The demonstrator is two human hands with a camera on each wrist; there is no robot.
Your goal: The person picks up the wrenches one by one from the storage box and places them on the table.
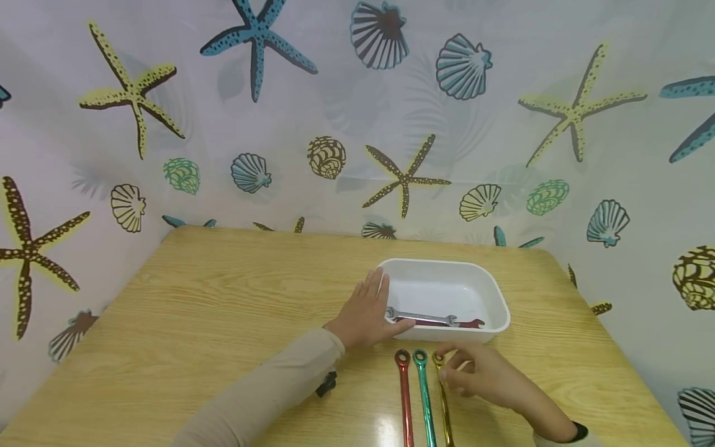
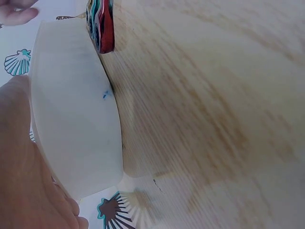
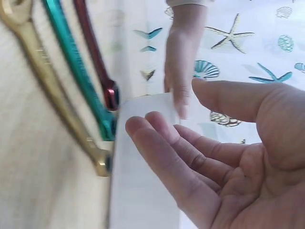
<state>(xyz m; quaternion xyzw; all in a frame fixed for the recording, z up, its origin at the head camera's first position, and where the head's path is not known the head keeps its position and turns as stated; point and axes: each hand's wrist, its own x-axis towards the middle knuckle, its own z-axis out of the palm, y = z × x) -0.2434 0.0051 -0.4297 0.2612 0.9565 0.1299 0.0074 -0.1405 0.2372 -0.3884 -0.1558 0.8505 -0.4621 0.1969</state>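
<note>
A white plastic tub point(image 1: 441, 334) stands on the wooden table. My left hand point(image 1: 363, 316) rests at its left end, fingers straight along the rim and thumb reaching over the front edge. Inside lie a silver open-end wrench point(image 1: 421, 316) and a red wrench point(image 1: 472, 323), partly hidden by the front wall. In front of the tub, a red ratchet wrench point(image 1: 405, 397), a green one point(image 1: 426, 397) and a gold one point(image 1: 445, 410) lie side by side. Over the gold wrench's ring end hovers my right hand point(image 1: 480, 372); the right wrist view shows its fingers loosely bent around nothing.
The wooden table point(image 1: 234, 292) extends left and right of the tub. Behind it hangs a pale curtain point(image 1: 335, 205) printed with shells and starfish. A small black object point(image 1: 326, 383) shows beside the left sleeve.
</note>
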